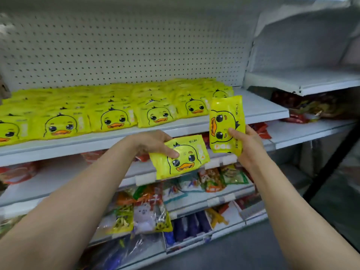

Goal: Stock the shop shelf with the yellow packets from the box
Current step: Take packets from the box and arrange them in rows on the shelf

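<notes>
- Left hand (153, 142) grips one yellow packet (180, 156), duck face upright, below the shelf (261, 108) edge.
- Right hand (246, 145) holds second packet (226, 123) turned sideways, beside stocked packets (109, 115) on the shelf.

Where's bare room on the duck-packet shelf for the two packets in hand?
Free: the right end of the top shelf, between the last packet stack and the shelf's right edge. Also bare: the upper shelf of the next bay. Crowded: everything left of that stack. The left hand and right hand each hold one packet.
</notes>
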The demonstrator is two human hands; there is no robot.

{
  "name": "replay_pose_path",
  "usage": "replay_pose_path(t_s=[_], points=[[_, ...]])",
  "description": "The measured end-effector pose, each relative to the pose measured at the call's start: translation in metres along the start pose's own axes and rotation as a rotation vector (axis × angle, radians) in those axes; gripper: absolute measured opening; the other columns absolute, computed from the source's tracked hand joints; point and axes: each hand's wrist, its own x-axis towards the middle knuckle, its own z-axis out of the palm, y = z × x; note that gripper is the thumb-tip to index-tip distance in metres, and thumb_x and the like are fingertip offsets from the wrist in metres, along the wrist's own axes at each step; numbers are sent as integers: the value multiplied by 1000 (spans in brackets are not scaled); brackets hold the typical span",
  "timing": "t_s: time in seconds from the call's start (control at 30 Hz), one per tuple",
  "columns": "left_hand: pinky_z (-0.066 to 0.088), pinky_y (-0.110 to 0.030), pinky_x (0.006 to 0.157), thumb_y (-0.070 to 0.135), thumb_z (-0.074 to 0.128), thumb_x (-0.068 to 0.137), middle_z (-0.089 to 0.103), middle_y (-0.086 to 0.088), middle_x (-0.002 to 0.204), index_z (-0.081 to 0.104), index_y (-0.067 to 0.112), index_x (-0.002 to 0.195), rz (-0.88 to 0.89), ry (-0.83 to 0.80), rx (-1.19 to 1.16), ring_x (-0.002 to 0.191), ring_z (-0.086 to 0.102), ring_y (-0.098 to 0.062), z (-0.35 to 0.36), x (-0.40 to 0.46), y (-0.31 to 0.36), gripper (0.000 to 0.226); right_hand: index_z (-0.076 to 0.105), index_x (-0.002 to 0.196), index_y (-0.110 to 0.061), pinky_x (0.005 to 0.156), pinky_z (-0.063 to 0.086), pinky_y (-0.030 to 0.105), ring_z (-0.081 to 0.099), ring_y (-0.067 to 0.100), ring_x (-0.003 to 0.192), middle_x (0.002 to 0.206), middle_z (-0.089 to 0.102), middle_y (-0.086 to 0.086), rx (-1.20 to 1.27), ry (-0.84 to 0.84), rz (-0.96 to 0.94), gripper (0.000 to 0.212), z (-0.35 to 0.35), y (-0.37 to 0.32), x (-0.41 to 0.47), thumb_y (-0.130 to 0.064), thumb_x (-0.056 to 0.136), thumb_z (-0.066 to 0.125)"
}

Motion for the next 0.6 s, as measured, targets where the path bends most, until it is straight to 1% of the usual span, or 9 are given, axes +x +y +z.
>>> replay_pose_path(t_s=[0.03, 0.07, 0.13, 0.17, 0.27, 0.33, 0.4, 0.47, 0.6], points=[[54, -33, 67, 48, 85, 67, 75, 4, 90, 67, 17, 109, 21, 1, 37, 76, 69, -14, -3, 19, 11, 55, 65, 118, -7, 89, 56, 53, 69, 35, 101, 113, 71, 18, -8, 7, -17, 34, -10, -8, 15, 0, 85, 66], [56, -39, 81, 58, 86, 59, 73, 3, 106, 65, 16, 117, 37, 9, 76, 92, 69, -16, -5, 38, 23, 74, 66, 118, -6, 86, 57, 52, 69, 36, 100, 113, 72, 18, -11, 15, -31, 34, -19, -15, 30, 0, 84, 67], [42, -45, 107, 69, 85, 47, 57, 4, 136, 56, 17, 132, 49, 31, 89, 124, 55, -19, -11, 79, 44, 105, 65, 117, -5, 75, 60, 46, 72, 33, 91, 107, 73, 16, -15, 26, -47, 33, -37, -31, 60, 0, 85, 67], [36, -45, 112, 67, 86, 47, 51, 6, 141, 53, 17, 136, 59, 45, 76, 131, 47, -19, -13, 98, 55, 106, 66, 116, -6, 69, 60, 42, 73, 30, 85, 103, 75, 14, -19, 26, -51, 31, -44, -40, 75, 0, 85, 66], [36, -43, 112, 65, 88, 45, 58, 4, 136, 60, 20, 128, 63, 52, 68, 129, 50, -19, -21, 150, 90, 99, 67, 115, -7, 65, 60, 37, 73, 26, 81, 99, 76, 12, -60, 30, -65, 31, -69, -61, 116, -1, 85, 67], [38, -43, 111, 55, 88, 56, 62, 3, 129, 63, 18, 123, 73, 58, 91, 126, 52, -20, -26, 177, 114, 80, 66, 118, -5, 66, 60, 36, 73, 26, 83, 100, 76, 12, -67, 29, -75, 34, -85, -72, 141, -1, 84, 68], [35, -45, 112, 51, 86, 62, 52, 1, 142, 54, 16, 135, 56, 105, 115, 134, 44, -23, -32, 203, 134, 87, 66, 118, -6, 69, 60, 36, 73, 25, 84, 99, 76, 9, -64, 24, -92, 34, -99, -79, 162, 0, 85, 66], [36, -46, 111, 55, 86, 60, 45, 0, 148, 49, 17, 140, 48, 135, 164, 136, 41, -24, -36, 221, 152, 96, 66, 117, -8, 73, 61, 37, 73, 23, 86, 100, 76, 7, -62, 3, -109, 33, -112, -84, 181, 0, 86, 65], [35, -44, 112, 50, 84, 68, 37, -1, 153, 41, 18, 145, 34, 217, 235, 139, 37, -26, -43, 261, 177, 94, 63, 122, -3, 82, 57, 43, 71, 26, 88, 108, 73, 14, -51, -26, -96, 36, -132, -92, 220, -1, 86, 65]])
